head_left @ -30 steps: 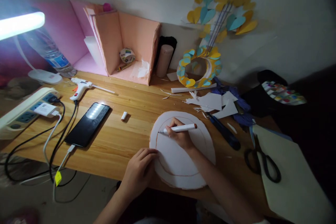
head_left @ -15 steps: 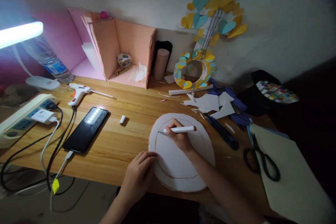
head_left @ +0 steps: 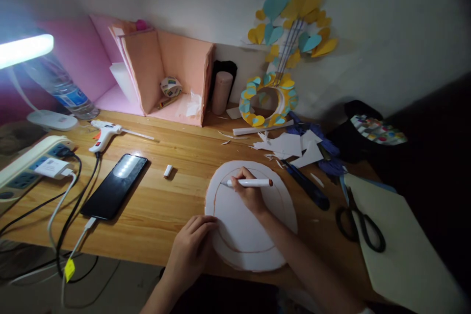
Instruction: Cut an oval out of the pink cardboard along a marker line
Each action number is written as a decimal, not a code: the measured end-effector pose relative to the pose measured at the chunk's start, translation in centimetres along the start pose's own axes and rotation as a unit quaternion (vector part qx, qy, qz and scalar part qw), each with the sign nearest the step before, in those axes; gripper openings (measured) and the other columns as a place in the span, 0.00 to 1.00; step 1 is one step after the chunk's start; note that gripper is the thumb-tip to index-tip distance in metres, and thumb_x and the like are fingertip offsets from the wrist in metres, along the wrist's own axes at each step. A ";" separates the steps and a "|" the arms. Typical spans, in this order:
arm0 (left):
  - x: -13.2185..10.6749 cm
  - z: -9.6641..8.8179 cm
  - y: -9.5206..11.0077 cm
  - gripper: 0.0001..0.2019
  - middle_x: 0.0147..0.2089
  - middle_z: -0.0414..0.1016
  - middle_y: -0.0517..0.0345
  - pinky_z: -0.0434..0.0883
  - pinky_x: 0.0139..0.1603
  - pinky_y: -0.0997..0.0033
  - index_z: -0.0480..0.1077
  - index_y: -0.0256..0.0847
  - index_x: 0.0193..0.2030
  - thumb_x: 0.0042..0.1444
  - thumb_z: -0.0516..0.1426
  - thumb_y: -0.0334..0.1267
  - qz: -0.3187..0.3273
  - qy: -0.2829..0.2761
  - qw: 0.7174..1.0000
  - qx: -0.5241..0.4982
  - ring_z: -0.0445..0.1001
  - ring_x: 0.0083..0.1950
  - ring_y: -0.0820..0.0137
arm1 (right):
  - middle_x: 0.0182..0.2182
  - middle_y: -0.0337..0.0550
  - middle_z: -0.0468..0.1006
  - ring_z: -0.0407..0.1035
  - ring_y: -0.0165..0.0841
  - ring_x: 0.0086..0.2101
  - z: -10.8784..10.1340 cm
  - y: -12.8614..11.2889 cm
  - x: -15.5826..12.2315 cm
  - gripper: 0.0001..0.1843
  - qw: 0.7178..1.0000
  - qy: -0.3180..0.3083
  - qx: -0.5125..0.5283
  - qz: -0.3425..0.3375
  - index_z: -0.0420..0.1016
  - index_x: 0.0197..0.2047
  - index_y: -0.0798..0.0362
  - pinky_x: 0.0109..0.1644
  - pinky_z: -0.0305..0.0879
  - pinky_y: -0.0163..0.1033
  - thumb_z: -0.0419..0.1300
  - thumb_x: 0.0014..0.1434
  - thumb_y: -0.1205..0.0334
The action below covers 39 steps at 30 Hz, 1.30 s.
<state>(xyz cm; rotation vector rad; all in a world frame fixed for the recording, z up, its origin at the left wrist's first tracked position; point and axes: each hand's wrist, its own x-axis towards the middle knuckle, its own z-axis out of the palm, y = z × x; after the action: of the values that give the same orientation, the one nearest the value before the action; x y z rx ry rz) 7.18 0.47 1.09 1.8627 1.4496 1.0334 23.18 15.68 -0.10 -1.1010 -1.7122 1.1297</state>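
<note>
Right hand (head_left: 250,193) grips marker (head_left: 250,183), tip at disc's (head_left: 239,225) ten o'clock; left hand (head_left: 191,248), fingers loosely curled, should pin the seven-o'clock edge firmly.

Place: a home craft corner, dim, set against a plain white wall.
Desk (head_left: 176,196): light wood, pushed to the wall, lit by a desk lamp (head_left: 22,50).
Craft gear: a glue gun (head_left: 104,132), scissors (head_left: 358,223), a tape roll (head_left: 170,86), white paper scraps (head_left: 290,144).
Handmade pieces: a paper-heart wreath (head_left: 268,103) leaning on the wall, pink foam-board panels (head_left: 165,71).
Household signs: a power strip (head_left: 25,162), a charging phone (head_left: 115,185), a water bottle (head_left: 59,86).
</note>
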 end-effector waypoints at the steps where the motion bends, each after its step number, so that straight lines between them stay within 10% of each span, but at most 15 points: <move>1: 0.0 0.0 0.0 0.12 0.48 0.72 0.53 0.69 0.50 0.67 0.67 0.43 0.47 0.61 0.49 0.26 0.002 0.002 1.000 0.001 0.69 0.50 0.67 | 0.20 0.32 0.60 0.56 0.28 0.22 0.0 0.0 0.0 0.16 1.000 0.000 -0.002 -0.001 0.56 0.26 0.49 0.27 0.54 0.34 0.57 0.58 0.52; 39: 0.2 0.0 0.1 0.12 0.48 0.73 0.50 0.70 0.49 0.63 0.68 0.43 0.47 0.61 0.49 0.27 -0.004 -0.001 1.000 0.001 0.71 0.50 0.64 | 0.24 0.34 0.67 0.62 0.30 0.25 -0.6 -0.6 0.6 0.13 0.996 0.083 -0.038 0.004 0.58 0.27 0.49 0.30 0.59 0.34 0.56 0.57 0.54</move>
<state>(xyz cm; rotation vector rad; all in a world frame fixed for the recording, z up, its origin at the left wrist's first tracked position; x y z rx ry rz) 7.21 0.64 1.24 1.8576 1.4547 1.0262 23.47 16.23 0.70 -1.2149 -1.6341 0.9566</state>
